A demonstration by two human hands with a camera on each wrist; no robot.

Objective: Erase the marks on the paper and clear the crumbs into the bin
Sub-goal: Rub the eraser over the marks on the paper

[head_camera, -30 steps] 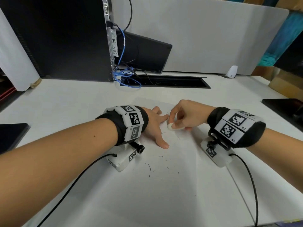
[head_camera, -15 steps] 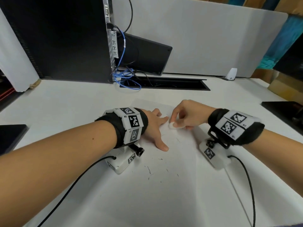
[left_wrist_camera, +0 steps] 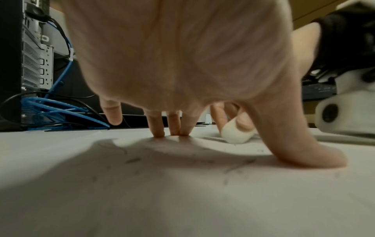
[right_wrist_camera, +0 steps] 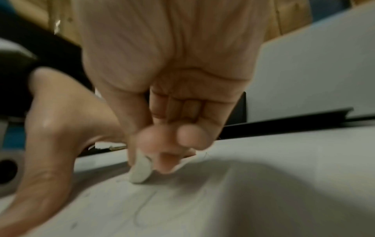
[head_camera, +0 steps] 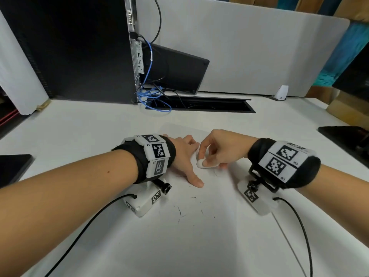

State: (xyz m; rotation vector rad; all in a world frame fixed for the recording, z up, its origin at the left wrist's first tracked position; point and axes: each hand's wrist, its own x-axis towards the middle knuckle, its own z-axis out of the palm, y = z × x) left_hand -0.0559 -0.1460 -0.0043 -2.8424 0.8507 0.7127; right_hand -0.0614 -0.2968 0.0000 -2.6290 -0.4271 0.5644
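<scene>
- I see one desk (head_camera: 79, 132), white, carrying everything else.
- One PC tower (head_camera: 75, 47) stands at the back left with blue cables (head_camera: 153, 98) spilling beside it.
- One sheet of paper (head_camera: 199, 236) lies flat on the desk in front of me, white and nearly the desk's colour; its far edge shows just beyond my hands, and faint pencil lines show on it in the right wrist view.
- My left hand (head_camera: 183, 156) is released and spread flat on the paper, three fingertips (left_wrist_camera: 158, 133) and the thumb pressing down, the little finger lifted.
- My right hand (head_camera: 221, 150) is curled, pinching the eraser between thumb and fingers, just beside the left hand's index finger.
- One eraser (head_camera: 201, 163), white with rounded ends, sits tilted with its lower edge touching the paper, between my two hands.
- Crumbs (head_camera: 179, 211), thin dark slivers, lie scattered on the paper nearer me than the hands; I count roughly ten, too small to be sure.
</scene>
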